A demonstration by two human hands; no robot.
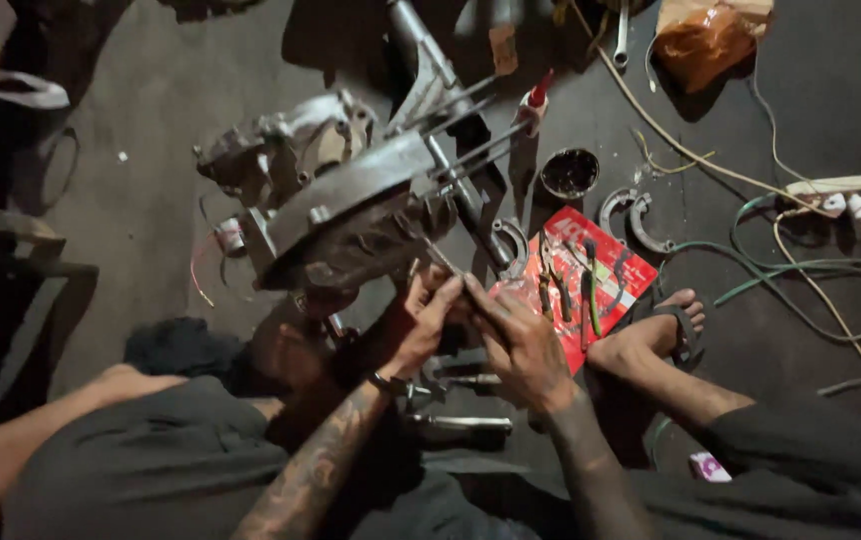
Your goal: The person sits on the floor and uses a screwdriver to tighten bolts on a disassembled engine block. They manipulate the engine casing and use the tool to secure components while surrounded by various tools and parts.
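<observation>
A greasy grey engine block with long studs lies tilted on the concrete floor. My left hand and my right hand meet just below the engine's lower right edge, fingers pinched together on a small part that is hidden between them. A thin metal rod runs from the engine down toward my fingers. Beside my right hand lies a red flat package with several hand tools on it.
My sandalled foot rests by the red package. Two curved brake shoes, a small dark round tin, a glue tube, green and cream cables, a power strip and an orange bag lie to the right.
</observation>
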